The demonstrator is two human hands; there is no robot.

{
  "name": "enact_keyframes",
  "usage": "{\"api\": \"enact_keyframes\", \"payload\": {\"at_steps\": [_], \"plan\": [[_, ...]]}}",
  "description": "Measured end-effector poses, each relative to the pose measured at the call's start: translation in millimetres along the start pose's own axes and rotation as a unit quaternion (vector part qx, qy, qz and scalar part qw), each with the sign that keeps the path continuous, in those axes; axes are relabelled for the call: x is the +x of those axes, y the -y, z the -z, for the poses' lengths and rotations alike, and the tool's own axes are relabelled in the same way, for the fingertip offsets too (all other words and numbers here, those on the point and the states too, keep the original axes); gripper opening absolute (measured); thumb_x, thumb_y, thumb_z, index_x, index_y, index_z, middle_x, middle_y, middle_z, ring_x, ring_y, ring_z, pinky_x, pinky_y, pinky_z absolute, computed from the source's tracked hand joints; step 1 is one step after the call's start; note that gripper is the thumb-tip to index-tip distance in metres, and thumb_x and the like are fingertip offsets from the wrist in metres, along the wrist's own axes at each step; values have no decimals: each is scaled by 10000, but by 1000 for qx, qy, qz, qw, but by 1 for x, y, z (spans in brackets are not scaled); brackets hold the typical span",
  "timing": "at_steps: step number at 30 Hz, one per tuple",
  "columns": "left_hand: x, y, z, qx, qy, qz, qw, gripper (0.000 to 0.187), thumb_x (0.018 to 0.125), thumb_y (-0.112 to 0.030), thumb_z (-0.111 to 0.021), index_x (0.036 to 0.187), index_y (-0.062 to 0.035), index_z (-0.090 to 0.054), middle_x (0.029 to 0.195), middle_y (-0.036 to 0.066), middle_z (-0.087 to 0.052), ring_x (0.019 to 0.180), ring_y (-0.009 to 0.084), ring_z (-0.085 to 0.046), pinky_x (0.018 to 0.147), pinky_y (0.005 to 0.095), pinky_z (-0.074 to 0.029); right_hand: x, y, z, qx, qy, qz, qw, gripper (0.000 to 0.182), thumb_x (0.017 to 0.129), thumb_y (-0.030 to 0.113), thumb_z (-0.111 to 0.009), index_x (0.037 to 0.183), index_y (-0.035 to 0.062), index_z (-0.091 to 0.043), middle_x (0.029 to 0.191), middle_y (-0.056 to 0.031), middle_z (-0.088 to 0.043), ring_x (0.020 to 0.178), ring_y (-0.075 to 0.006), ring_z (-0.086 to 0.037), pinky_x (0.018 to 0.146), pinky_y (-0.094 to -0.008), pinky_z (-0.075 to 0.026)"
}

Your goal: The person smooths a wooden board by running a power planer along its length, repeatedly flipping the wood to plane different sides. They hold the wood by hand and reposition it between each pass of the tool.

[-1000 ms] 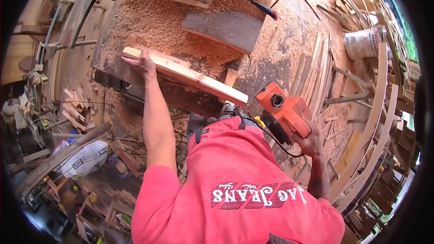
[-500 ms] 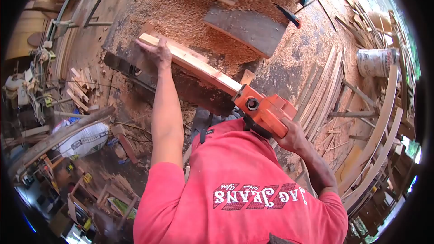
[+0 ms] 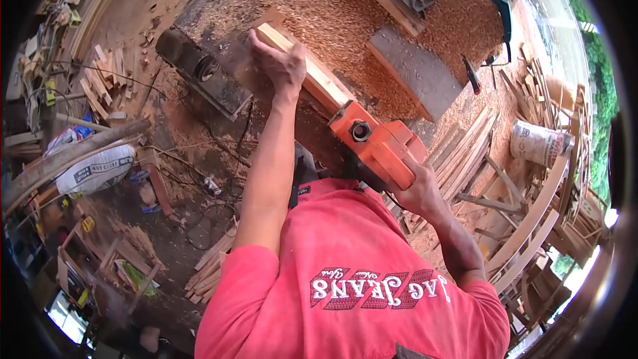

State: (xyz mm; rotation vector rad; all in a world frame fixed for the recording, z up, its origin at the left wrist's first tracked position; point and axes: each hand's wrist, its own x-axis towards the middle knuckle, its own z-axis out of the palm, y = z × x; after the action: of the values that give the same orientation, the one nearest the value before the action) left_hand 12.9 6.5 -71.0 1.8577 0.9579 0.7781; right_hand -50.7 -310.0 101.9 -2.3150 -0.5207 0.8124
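My left hand (image 3: 284,66) is wrapped round the far end of a pale squared length of wood (image 3: 323,84), with the fingers on one side. My right hand (image 3: 423,193) grips the rear handle of an orange electric planer (image 3: 379,146). The planer rests on the upper face of the wood, its front a short way from my left hand. Its body hides the nearer part of the wood. Underneath is a dark bench (image 3: 256,80) strewn with shavings.
Beyond the wood lie a grey board (image 3: 419,70) and a hand saw (image 3: 506,23) among wood shavings (image 3: 312,0). Long strips of wood (image 3: 462,149) and a white bucket (image 3: 539,143) are at right. Offcuts (image 3: 101,80) and a white sack (image 3: 96,167) lie at left.
The planer has slid forward along the wood toward my left hand, leaving less of the wood showing between them. Both hands keep their grip. The head view has turned somewhat.
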Motion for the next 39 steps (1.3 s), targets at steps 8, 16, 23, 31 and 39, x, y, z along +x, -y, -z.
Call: {"api": "enact_keyframes", "payload": {"at_steps": [8, 16, 23, 31, 39], "plan": [[56, 19, 49, -130, 94, 87, 983, 335, 938, -348, -620, 935, -12, -625, 1111, 131, -557, 997, 232, -562, 881, 389, -458, 57, 68, -12, 10, -23, 26, 999, 199, 816, 115, -729, 939, -27, -664, 687, -128, -655, 645, -171, -669, 597, -324, -511], [72, 56, 106, -252, -46, 121, 959, 330, 1023, -269, -512, 1044, 11, -686, 1045, 104, -609, 961, 188, -573, 900, 311, -425, 126, 100, -18, 45, -5, -39, 998, 193, 782, 125, -693, 853, -47, -643, 662, -90, -640, 659, -79, -590, 594, -295, -504], [33, 107, 197, -215, -109, 228, 943, 333, 1006, -325, -530, 1147, -58, -669, 1135, 31, -663, 939, 120, -600, 749, 255, -450, 209, 146, -27, -123, -5, 306, 944, 150, 710, 87, -715, 859, 85, -700, 782, -42, -605, 675, -155, -591, 581, -314, -490], [-26, 68, 167, -208, -65, 245, 945, 418, 985, -409, -558, 1113, -16, -621, 937, 41, -596, 809, 129, -548, 743, 300, -451, 225, 205, -18, 37, -56, 170, 983, 282, 800, 166, -717, 1021, -8, -695, 769, -38, -657, 672, -101, -582, 622, -282, -491], [-86, -22, 10, -15, 64, 44, 997, 1007, 792, -359, -737, 1476, 113, -168, 1398, 356, -322, 1313, 468, -341, 1121, 516, -288, 91, 94, 71, 78, -153, 42, 984, 324, 760, 157, -743, 1033, -10, -698, 759, -18, -655, 659, -92, -568, 603, -271, -469]]}}
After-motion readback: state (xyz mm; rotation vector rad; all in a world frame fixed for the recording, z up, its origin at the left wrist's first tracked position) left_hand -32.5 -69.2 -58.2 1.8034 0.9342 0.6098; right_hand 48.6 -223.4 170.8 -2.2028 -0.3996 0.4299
